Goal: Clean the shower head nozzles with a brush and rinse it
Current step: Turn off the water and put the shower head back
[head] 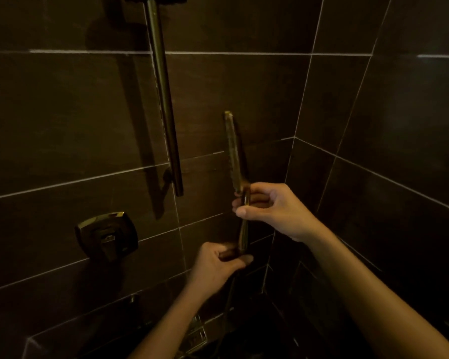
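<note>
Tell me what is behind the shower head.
Behind the shower head: dark wall tiles with pale grout lines. Its own edge and the right hand cover the strip directly behind.

I could not see the nozzle face of the shower head (234,151), because it stood edge-on at the centre. The left hand (218,265) was blurred and covered the handle end. The rail (163,99) was cut off by the top edge. The hose (228,299) below was lost in darkness.
</note>
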Motion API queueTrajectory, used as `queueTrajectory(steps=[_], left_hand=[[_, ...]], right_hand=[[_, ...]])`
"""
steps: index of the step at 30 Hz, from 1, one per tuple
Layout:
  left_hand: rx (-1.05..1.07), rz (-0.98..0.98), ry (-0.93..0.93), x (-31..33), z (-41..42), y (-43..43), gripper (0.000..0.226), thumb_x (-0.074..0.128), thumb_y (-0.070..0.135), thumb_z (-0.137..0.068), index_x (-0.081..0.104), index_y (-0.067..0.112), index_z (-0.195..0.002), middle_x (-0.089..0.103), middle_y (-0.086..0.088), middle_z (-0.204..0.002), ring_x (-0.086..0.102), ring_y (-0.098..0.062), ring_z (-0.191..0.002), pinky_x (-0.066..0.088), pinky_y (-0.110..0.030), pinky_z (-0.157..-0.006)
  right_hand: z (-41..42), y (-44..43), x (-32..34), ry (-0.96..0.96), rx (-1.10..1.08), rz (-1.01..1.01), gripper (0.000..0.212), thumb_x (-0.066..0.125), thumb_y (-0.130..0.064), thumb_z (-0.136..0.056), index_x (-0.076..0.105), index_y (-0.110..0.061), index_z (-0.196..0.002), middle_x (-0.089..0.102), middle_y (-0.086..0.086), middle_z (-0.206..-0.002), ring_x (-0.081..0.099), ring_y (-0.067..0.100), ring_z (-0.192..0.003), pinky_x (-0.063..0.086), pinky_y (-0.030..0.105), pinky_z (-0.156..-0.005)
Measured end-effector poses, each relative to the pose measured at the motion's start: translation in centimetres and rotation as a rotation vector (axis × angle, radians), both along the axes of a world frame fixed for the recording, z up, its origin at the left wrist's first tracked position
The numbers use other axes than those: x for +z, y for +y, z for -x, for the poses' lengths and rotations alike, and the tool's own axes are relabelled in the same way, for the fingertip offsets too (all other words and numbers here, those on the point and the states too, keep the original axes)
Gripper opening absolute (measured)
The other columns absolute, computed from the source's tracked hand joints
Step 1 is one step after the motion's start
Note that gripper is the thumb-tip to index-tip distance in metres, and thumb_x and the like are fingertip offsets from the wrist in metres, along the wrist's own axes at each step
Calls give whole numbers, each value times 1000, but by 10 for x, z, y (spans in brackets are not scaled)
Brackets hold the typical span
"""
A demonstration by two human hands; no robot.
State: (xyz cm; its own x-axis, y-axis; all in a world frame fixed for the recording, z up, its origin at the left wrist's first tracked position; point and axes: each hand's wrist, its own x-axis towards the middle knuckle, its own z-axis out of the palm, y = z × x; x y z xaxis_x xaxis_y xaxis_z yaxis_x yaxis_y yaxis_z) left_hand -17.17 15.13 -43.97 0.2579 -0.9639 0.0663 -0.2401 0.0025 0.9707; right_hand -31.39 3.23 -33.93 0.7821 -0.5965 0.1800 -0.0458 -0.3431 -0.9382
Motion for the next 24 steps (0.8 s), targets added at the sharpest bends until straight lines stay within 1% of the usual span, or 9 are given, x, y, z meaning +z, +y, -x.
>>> queueTrajectory(steps=[2,4,7,10,14,16,18,21,24], left_hand=[[46,6,25,-2,3,-2,13,76,16,-85,69,23,-77,66,19,-51,58,9,-45,39,-5,-45],[23,21,24,-3,2,-3,12,75,16,-86,70,24,-78,69,16,-57,62,7,-50,42,-6,-49],[-96,46,-44,-3,-5,-4,7,74,21,-86,77,17,-91,79,0,-86,75,-9,-82,56,-22,-75],[-155,82,-25,0,-6,-4,19,75,25,-86,78,7,-93,79,-8,-91,75,-27,-90,57,-36,-83],[-181,80,-15,0,-6,-7,21,78,21,-83,78,2,-91,79,-10,-88,76,-28,-85,58,-31,-79],[-108,55,-30,-1,-2,-8,20,80,23,-81,78,5,-86,76,-5,-74,72,-17,-67,54,-25,-63],[64,-17,-11,3,5,-7,18,81,24,-80,76,9,-89,69,2,-66,61,-1,-52,42,-14,-49],[211,-96,12,-1,8,-10,25,77,24,-84,71,16,-107,73,-3,-89,65,-6,-64,42,-12,-47],[107,-47,-3,6,4,-6,22,74,32,-83,74,16,-99,73,-1,-81,64,-1,-58,45,-16,-50]], right_hand=[[-6,7,-3,-4,-139,161,34,82,-28,-81,71,-19,-112,75,0,-109,72,9,-106,58,43,-98],[-8,8,-6,-34,-210,199,33,80,-32,-82,71,-17,-109,75,-1,-106,71,9,-103,58,43,-96],[-3,1,-7,-95,-33,-45,40,74,-29,-85,66,-11,-120,74,10,-115,71,22,-111,54,50,-103],[4,-10,-4,-106,185,-245,48,68,-17,-87,57,-14,-134,71,11,-128,67,30,-121,49,49,-108],[5,-11,-2,-36,193,-191,51,69,-15,-87,56,-14,-136,70,9,-130,70,28,-116,55,41,-103],[1,-7,-5,-14,106,-43,42,71,-15,-90,62,-11,-130,72,8,-125,71,23,-113,57,40,-99],[-8,2,-12,7,-66,133,40,74,-27,-90,66,-11,-126,72,2,-124,68,17,-117,57,44,-100],[-21,11,-21,57,-318,366,44,71,-43,-90,68,-14,-123,72,-5,-123,63,9,-122,48,37,-108],[-15,7,-9,4,-169,181,30,65,-30,-97,67,-18,-125,71,-7,-125,64,5,-120,50,30,-104]])
